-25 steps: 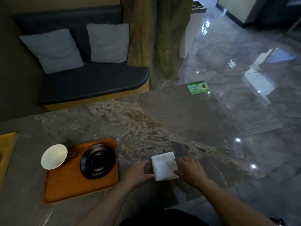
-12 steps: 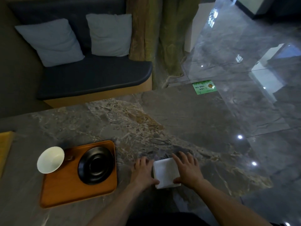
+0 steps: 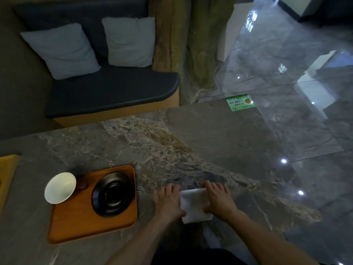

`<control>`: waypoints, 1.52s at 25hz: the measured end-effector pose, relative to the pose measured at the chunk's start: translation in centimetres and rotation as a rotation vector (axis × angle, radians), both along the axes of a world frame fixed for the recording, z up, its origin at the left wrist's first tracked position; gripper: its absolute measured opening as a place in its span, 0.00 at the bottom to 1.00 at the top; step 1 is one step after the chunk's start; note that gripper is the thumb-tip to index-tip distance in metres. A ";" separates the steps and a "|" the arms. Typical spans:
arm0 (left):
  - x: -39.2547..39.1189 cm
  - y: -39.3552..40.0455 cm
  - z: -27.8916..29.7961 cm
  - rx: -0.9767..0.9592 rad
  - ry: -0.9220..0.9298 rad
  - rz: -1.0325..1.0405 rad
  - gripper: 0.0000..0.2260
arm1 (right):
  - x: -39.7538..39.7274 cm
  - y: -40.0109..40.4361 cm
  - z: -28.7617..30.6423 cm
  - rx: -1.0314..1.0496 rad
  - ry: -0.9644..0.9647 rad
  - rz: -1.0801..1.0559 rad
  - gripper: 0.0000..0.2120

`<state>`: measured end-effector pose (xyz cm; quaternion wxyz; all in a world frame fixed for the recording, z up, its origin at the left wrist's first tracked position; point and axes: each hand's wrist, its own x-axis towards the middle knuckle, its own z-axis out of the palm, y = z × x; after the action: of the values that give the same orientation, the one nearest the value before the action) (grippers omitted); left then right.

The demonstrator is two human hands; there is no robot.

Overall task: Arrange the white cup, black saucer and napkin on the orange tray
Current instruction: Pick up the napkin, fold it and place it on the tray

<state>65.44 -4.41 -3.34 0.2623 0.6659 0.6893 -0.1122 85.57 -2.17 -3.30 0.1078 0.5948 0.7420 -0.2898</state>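
Grey marble bench (image 3: 219, 134) fills my view, with a dark cushioned seat (image 3: 107, 92) and two pale pillows (image 3: 61, 50) behind it at eleven o'clock, and glossy floor tiles off toward two o'clock. At the far left edge, around nine o'clock, I see a sliver of a yellow board (image 3: 6, 175).

Moving right, the orange tray (image 3: 80, 226) lies flat on the bench at about eight o'clock. The white cup (image 3: 60, 187) stands upright at the tray's far left corner, overhanging its rim from my angle; I cannot tell whether its foot sits on the tray. Just beside it, toward three o'clock of the cup, the black saucer (image 3: 113, 194) rests on the right half of the tray.

Near six o'clock, off the tray and on the bare bench, is the folded white napkin (image 3: 194, 204). My left hand (image 3: 168, 202) lies flat on its left edge, grip released, fingers stretched forward. My right hand (image 3: 219, 200) presses flat on its right edge, grip likewise released, thumb across the napkin's near side. Both hands touch the napkin without grasping it.
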 end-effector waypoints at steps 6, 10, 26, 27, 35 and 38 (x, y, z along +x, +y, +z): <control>0.3 -0.9 1.6 0.046 -0.171 0.169 0.17 | 0.1 -0.4 1.7 -0.119 0.291 -0.186 0.21; -0.3 -2.8 2.2 0.026 -0.499 0.430 0.13 | 0.2 -1.5 3.6 -0.224 0.566 -0.390 0.17; -8.8 -10.7 6.5 0.233 -1.004 0.805 0.13 | -9.4 -5.4 7.5 -0.381 0.932 -0.473 0.10; -9.9 -11.2 6.7 0.223 -1.005 0.817 0.14 | -10.5 -5.5 7.3 -0.378 0.924 -0.453 0.10; -21.4 -14.4 6.6 0.251 -0.957 0.890 0.11 | -22.8 -7.0 6.0 -0.371 0.843 -0.371 0.12; -25.9 -15.0 6.0 0.234 -0.922 0.912 0.10 | -27.7 -7.5 5.2 -0.352 0.786 -0.373 0.16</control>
<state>39.52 -19.39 2.70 0.4777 0.3112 0.7270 0.3826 57.91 -9.70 1.93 -0.1358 0.5358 0.5467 -0.6290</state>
